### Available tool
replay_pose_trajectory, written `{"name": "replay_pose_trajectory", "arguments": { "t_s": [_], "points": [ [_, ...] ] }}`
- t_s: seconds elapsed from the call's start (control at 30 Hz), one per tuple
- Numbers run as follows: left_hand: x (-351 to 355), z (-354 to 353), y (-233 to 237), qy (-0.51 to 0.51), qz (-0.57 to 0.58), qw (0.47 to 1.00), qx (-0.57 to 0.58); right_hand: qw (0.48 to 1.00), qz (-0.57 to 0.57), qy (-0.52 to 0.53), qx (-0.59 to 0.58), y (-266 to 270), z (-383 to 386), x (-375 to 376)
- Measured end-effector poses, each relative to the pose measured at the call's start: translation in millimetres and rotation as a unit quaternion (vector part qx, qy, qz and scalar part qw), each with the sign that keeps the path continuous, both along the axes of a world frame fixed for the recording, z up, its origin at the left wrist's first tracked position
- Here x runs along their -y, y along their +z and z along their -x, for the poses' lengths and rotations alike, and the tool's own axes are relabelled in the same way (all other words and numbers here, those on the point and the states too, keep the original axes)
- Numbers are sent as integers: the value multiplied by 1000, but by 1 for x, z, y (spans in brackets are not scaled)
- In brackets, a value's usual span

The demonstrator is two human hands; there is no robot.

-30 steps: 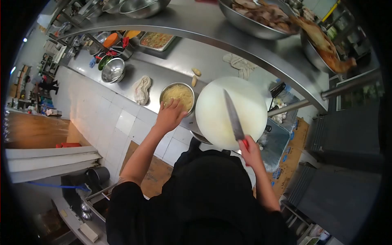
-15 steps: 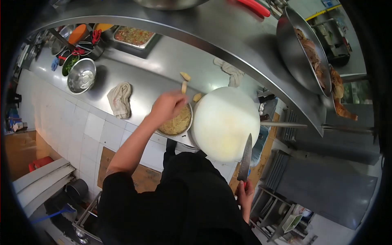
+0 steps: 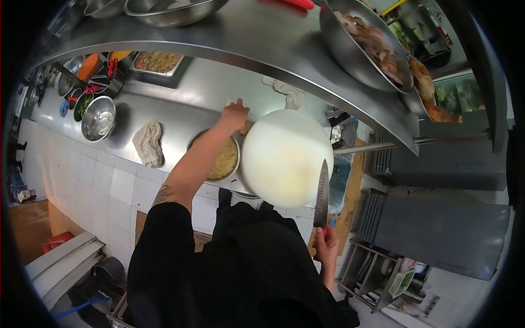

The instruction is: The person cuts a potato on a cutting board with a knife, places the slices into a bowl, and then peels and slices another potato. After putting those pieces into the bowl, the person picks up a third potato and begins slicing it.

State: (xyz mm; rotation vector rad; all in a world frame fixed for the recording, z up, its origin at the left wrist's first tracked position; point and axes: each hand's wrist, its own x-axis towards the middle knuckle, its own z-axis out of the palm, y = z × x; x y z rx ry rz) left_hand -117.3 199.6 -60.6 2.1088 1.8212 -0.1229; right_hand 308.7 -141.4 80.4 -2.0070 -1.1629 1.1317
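Observation:
My left hand [image 3: 234, 116] reaches across the steel counter [image 3: 180, 115] and closes over small pale pieces lying just beyond a metal bowl of shredded yellow food [image 3: 223, 159]. A round white cutting board [image 3: 285, 156] sits to the right of the bowl with nothing on it. My right hand [image 3: 326, 244] is down at my side off the counter's edge, gripping a knife [image 3: 321, 194] by its red handle, blade pointing up toward the board.
A crumpled cloth [image 3: 149, 142] and an empty metal bowl [image 3: 98, 126] lie left on the counter, with a tray of chopped food [image 3: 156, 62] and utensil containers [image 3: 95, 74] behind. The overhead shelf [image 3: 262, 38] carries large bowls of cooked meat [image 3: 372, 49]. Another cloth [image 3: 287, 91] lies near the board.
My left hand left the bowl of shredded food and reached farther over to the pale pieces on the counter. My right hand drew the knife off the board and down to my side.

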Motion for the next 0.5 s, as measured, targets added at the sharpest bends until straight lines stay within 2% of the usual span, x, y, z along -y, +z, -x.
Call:
{"name": "replay_pose_trajectory", "arguments": {
  "t_s": [0.07,0.13,0.23,0.27,0.3,0.33,0.37,0.4,0.43,0.47,0.5],
  "points": [
    [-2,-5,-6,-30,-10,999,-6,1000,6,15,7,-6,-11,-1],
    [-1,-11,-13,-110,-6,993,37,999,-1,42,-1,-13,-23,-13],
    [-3,-16,-17,-77,3,997,25,996,-9,89,5,-14,-37,-46],
    [-7,-12,-22,-76,3,997,17,991,-11,133,21,-14,-43,-58],
    [-11,-3,-27,-75,-16,996,39,984,-12,176,35,-14,-50,-70],
    [-10,5,-28,-76,-34,995,58,984,-12,175,24,-20,-58,-81],
    [0,11,-12,-78,-30,995,46,973,-49,221,49,-29,-67,-90],
    [9,22,5,-44,-84,985,143,958,-84,265,72,-36,-72,-98],
    [19,24,30,-9,-137,962,237,963,-66,259,42,-30,-71,-105],
    [33,17,54,-8,-132,965,226,953,-86,287,56,-34,-74,-111],
    [53,4,77,72,-121,929,343,940,-105,315,71,-37,-80,-118]
  ]
}}
